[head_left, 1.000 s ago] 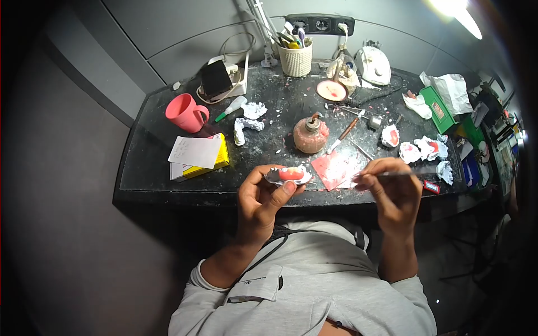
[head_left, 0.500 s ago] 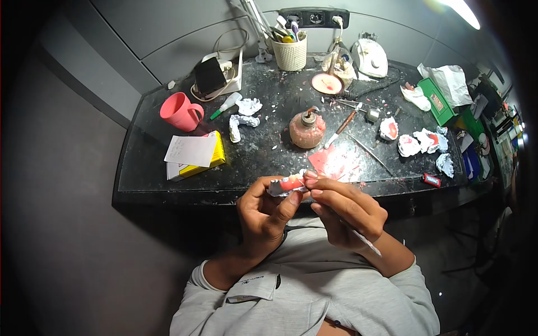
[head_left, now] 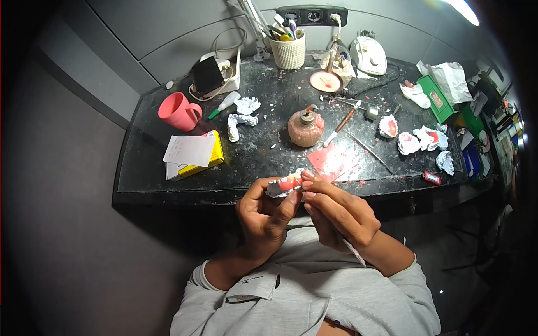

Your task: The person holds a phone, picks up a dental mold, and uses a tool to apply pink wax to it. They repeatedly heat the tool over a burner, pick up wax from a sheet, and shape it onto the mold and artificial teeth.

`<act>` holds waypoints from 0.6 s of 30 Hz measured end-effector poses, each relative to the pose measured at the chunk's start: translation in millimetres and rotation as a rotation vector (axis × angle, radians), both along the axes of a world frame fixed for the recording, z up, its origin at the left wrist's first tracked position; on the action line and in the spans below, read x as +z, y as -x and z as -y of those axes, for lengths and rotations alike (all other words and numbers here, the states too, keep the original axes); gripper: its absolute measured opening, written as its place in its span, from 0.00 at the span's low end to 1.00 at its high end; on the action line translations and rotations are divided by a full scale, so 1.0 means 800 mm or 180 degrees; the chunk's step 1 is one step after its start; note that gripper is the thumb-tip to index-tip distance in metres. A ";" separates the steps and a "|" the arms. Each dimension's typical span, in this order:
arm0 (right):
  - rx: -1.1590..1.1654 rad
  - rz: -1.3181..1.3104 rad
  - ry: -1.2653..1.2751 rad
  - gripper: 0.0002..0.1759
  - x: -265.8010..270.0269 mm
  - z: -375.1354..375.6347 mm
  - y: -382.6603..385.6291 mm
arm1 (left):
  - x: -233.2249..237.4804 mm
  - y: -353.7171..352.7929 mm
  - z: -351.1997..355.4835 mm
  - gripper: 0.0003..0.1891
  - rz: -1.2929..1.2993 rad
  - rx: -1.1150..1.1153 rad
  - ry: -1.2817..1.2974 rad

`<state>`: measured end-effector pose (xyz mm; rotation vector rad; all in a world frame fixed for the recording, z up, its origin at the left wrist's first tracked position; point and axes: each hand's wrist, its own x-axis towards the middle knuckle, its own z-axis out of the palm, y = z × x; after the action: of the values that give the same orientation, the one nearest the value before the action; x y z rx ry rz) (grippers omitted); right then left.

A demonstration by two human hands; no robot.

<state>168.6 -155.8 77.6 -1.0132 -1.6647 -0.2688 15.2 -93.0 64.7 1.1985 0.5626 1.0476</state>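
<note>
A dental model [head_left: 284, 185] with pink wax and pale teeth is held over the front edge of the bench. My left hand [head_left: 264, 217] is closed on its left side, thumb below it. In my right hand [head_left: 343, 213] is a thin carving tool [head_left: 355, 253], its handle sticking out below the palm; the fingertips meet the model's right side and hide the tool's tip. Behind the hands lies a pink wax sheet [head_left: 326, 162]. Past it stands a round burner [head_left: 306, 130] with pink wax on its glass.
A pink mug [head_left: 179, 111] and a yellow box [head_left: 208, 162] under paper stand at left. At right lie plaster pieces [head_left: 408, 144], a red lighter [head_left: 431, 178] and a green box [head_left: 437, 99]. A wax knife [head_left: 341, 127], a metal tool [head_left: 369, 151] and a pen cup [head_left: 288, 51] are farther back.
My right hand has shifted slightly left and turned, and the tool's handle now points more steeply down. My left hand keeps its hold on the model.
</note>
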 end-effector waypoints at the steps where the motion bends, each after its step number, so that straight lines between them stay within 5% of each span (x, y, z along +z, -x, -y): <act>1: -0.0004 -0.0002 -0.0001 0.15 0.000 0.001 0.000 | 0.000 -0.001 0.000 0.09 -0.0002 -0.0004 -0.0001; 18: 0.0316 -0.0334 0.0410 0.14 0.017 0.011 -0.011 | 0.007 0.002 -0.002 0.14 0.0015 -0.0262 0.0281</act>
<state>177.6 -164.4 91.3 -1.0189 -1.6473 -0.0423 13.4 -91.3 70.7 1.1319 0.5459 0.9464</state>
